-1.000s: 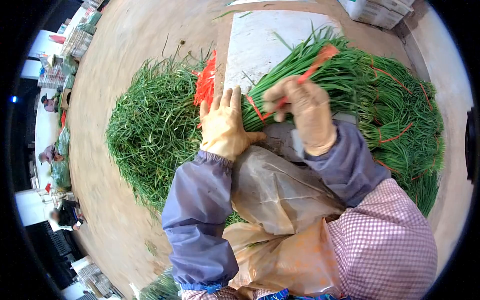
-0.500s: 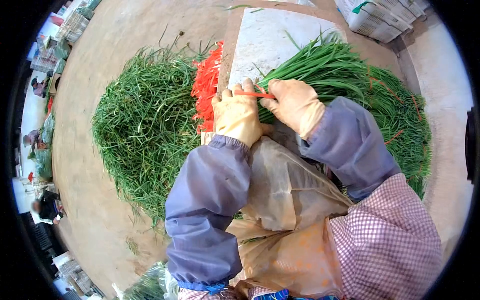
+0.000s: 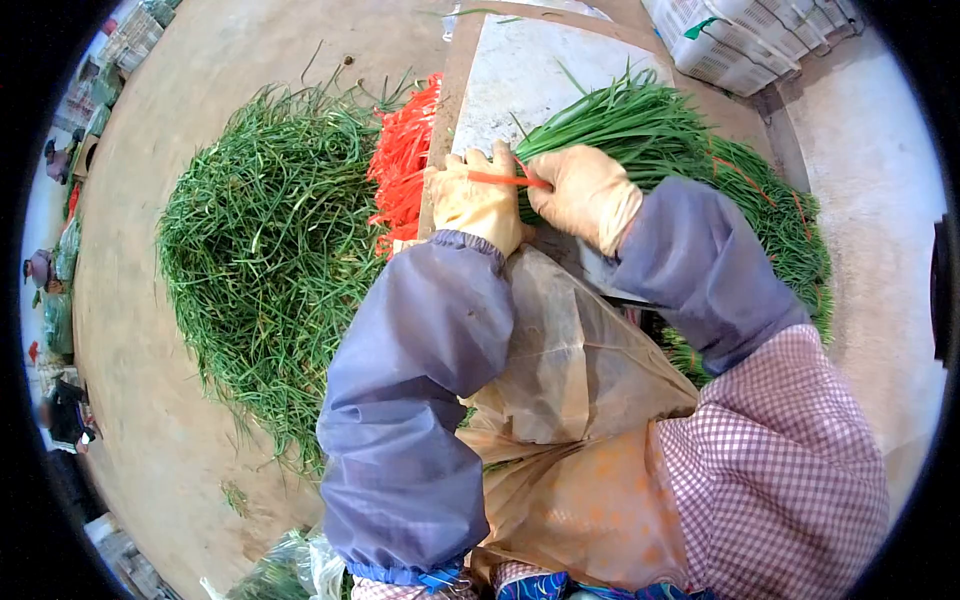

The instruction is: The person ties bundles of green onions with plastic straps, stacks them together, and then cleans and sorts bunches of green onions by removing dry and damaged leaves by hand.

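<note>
A bunch of long green garlic chives [image 3: 625, 125] lies on a pale board [image 3: 545, 60], its near end beside my hands. My gloved left hand [image 3: 475, 200] is at the board's left edge, fingers bent and close together, with one end of a red tie strip [image 3: 497, 179] at them. My gloved right hand [image 3: 585, 195] pinches the other end, right of the left hand and over the near end of the bunch. The strip is stretched nearly level between both hands. Part of it around the chives is hidden by my fingers.
Many red strips [image 3: 405, 150] hang at the board's left side. Beyond them a large heap of loose chives [image 3: 270, 260] lies on the floor. Tied bunches [image 3: 790, 230] are stacked at right. White crates [image 3: 740, 45] stand at the back right. Other people [image 3: 65, 410] are at far left.
The view has shifted slightly, so the scene sits a little further left. My right hand has turned a little, and the strip still runs between both hands.
</note>
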A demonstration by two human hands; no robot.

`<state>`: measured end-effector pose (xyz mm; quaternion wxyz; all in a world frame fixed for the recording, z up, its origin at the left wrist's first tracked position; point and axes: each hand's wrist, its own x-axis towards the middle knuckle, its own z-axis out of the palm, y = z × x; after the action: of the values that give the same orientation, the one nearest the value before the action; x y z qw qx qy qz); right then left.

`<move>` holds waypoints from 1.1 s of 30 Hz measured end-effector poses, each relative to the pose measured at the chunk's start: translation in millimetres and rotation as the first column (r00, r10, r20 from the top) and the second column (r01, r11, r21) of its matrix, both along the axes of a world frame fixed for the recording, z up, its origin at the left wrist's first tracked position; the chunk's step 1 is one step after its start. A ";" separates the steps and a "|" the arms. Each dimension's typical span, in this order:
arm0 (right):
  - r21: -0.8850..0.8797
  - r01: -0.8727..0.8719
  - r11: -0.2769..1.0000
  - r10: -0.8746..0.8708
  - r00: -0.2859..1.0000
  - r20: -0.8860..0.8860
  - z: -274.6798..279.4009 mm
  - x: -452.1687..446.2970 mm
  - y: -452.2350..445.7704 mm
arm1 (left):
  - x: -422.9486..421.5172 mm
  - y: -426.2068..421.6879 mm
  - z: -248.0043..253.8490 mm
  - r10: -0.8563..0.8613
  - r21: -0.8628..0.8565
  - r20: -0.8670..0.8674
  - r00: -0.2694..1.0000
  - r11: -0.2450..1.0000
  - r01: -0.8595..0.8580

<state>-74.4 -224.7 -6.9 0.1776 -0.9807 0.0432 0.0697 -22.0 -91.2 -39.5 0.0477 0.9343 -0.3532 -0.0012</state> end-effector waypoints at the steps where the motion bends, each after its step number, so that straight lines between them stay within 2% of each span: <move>1: -0.041 0.013 0.999 -0.012 0.999 0.036 -8.5 -6.5 2.4 | 2.1 -1.8 -0.6 0.013 0.027 -0.021 1.000 1.000 -0.013; 3: 0.101 0.069 0.993 -0.075 0.996 0.056 -9.9 -17.4 4.6 | 5.3 -6.5 0.2 0.036 0.087 -0.065 0.997 0.996 -0.031; 6: 0.181 0.130 0.975 -0.150 0.984 0.099 -22.0 -32.8 7.0 | 2.9 -7.5 8.3 0.054 0.082 -0.086 0.995 0.996 -0.046; 9: 0.179 0.107 0.978 -0.119 0.991 0.057 -22.0 -33.8 2.5 | 2.7 -7.5 12.3 0.060 0.080 -0.127 0.990 0.996 -0.050; 10: 0.147 0.059 0.987 -0.073 0.993 0.092 -20.2 -35.6 2.5 | 2.6 -8.0 11.0 0.062 0.093 -0.121 0.991 0.994 -0.051; 13: 0.027 0.027 0.999 -0.025 0.996 -0.090 -26.2 -53.1 5.0 | 3.8 -4.7 7.6 0.042 0.035 -0.104 0.994 0.999 -0.039; 14: -0.007 0.034 0.999 -0.034 0.998 -0.061 -27.6 -60.0 2.6 | 3.4 -5.4 14.0 0.047 0.072 -0.124 0.991 0.997 -0.039; 17: 0.324 0.094 0.941 -0.066 0.993 -0.098 -25.9 -75.5 -17.7 | 1.8 -5.0 16.6 0.033 0.082 -0.122 0.992 0.996 -0.023; 18: 0.295 0.020 0.955 0.013 0.994 -0.108 -19.2 -77.0 -26.0 | 3.2 -5.3 19.9 0.035 0.107 -0.161 0.986 0.994 -0.018; 20: 0.425 0.000 0.905 0.051 0.993 -0.109 -1.6 -79.9 -42.0 | 4.7 -6.0 23.0 0.036 0.102 -0.164 0.986 0.995 -0.019; 21: 0.488 -0.012 0.873 0.075 0.991 -0.111 7.0 -79.8 -46.3 | 4.6 -6.2 23.8 0.041 0.100 -0.170 0.985 0.995 -0.024; 22: 0.660 0.000 0.751 0.030 0.999 -0.034 15.3 -78.5 -48.1 | 4.9 -7.5 29.1 0.062 0.116 -0.240 0.969 0.993 -0.035; 23: 0.682 -0.001 0.731 0.001 1.000 0.001 16.3 -73.6 -52.2 | 2.8 -7.1 25.9 0.029 0.082 -0.106 0.994 0.996 -0.021; 25: 0.565 -0.163 0.809 0.037 0.973 0.229 18.5 -54.9 -51.7 | -7.2 -6.4 23.6 -0.046 0.022 0.172 0.984 0.999 0.042; 26: 0.670 -0.171 0.722 -0.091 0.937 0.337 6.8 -46.7 -43.6 | -10.3 -8.0 29.2 -0.079 0.030 0.188 0.979 0.997 0.075; 27: 0.785 -0.121 0.607 -0.240 0.914 0.327 12.6 -42.5 -27.6 | -13.3 -11.0 32.3 -0.093 0.034 0.229 0.969 0.996 0.088; 29: 0.932 -0.145 0.332 -0.373 0.887 0.271 8.3 -32.0 -10.3 | -11.2 -14.9 23.6 -0.163 -0.107 0.088 0.983 0.979 0.172; 30: 0.984 -0.144 0.103 -0.459 0.871 0.175 5.1 -24.5 -0.5 | -8.0 -19.0 13.1 -0.134 -0.167 0.162 0.978 0.973 0.161; 31: 0.978 -0.155 -0.137 -0.517 0.854 0.063 4.2 -19.3 7.8 | -2.2 -21.6 12.7 -0.123 -0.100 0.108 0.987 0.986 0.134; 32: 0.986 -0.047 -0.160 -0.525 0.850 -0.045 9.2 -20.9 11.5 | 4.7 -23.1 11.9 -0.104 -0.031 0.054 0.993 0.994 0.106; 33: 0.982 -0.074 -0.173 -0.436 0.900 -0.009 -0.3 -23.9 7.4 | 11.5 -24.8 9.9 -0.075 0.038 -0.001 0.997 0.996 0.075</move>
<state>-98.3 -217.3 -7.2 0.8649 -0.4803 0.0872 -0.1165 -10.5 -116.0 -29.6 0.0297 0.9211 -0.3880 -0.0097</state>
